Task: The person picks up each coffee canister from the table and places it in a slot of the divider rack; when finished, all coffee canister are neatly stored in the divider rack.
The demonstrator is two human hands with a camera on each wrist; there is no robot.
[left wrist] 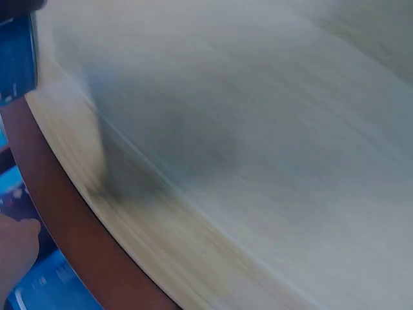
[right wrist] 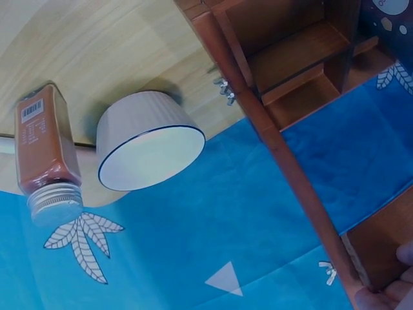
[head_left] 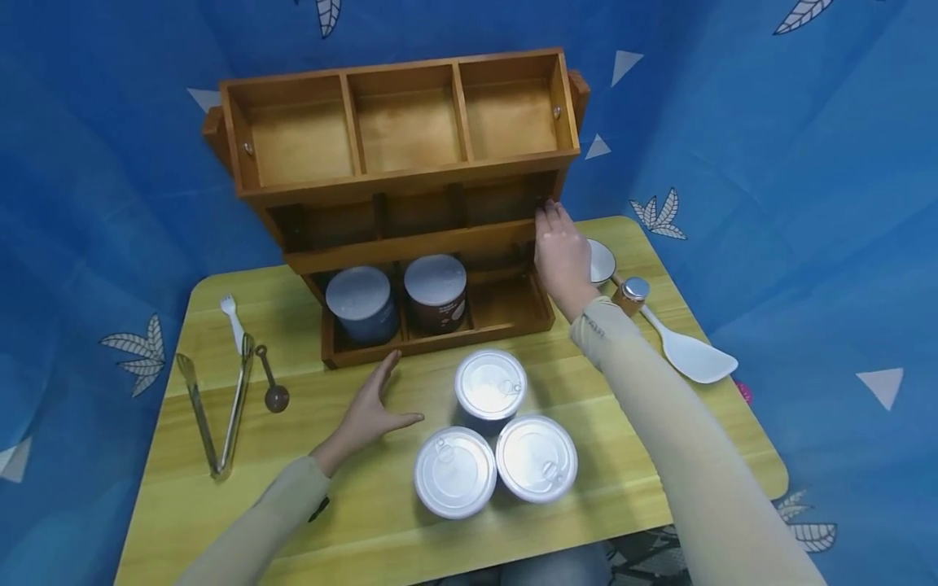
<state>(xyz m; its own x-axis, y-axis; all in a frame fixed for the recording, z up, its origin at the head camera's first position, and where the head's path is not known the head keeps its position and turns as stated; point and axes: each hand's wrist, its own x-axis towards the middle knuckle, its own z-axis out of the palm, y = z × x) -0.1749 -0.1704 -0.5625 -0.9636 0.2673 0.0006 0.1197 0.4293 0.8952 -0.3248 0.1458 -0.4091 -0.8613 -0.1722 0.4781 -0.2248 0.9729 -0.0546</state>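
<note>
Reaching to the wooden rack (head_left: 410, 203), the right hand (head_left: 563, 252) lays nearly straight fingers against the right end of its middle tier; the grip is released, touching the wood rather than clasping it. The right wrist view shows fingertips (right wrist: 387, 294) at the rack's side board. The left hand (head_left: 374, 407) rests on the table (head_left: 220, 456) just in front of the rack's bottom tier, fingers spread and straight, its grip likewise released and holding nothing.

Two cans (head_left: 399, 301) stand in the left and middle compartments of the rack's bottom tier; the right compartment is bare. Three more cans (head_left: 491, 439) with pull-tab lids stand clustered in front of the rack, just right of the left hand.

Right of the rack sit a small white bowl (right wrist: 150, 148), a spice bottle (right wrist: 46, 152) and a white rice paddle (head_left: 692, 350). Left of the rack lie tongs (head_left: 216, 407), a small fork (head_left: 233, 319) and a measuring spoon (head_left: 273, 382).

To steady the rack well, the right hand should probably press flat against the side board while the left stays low at the base, clear of the cans.
</note>
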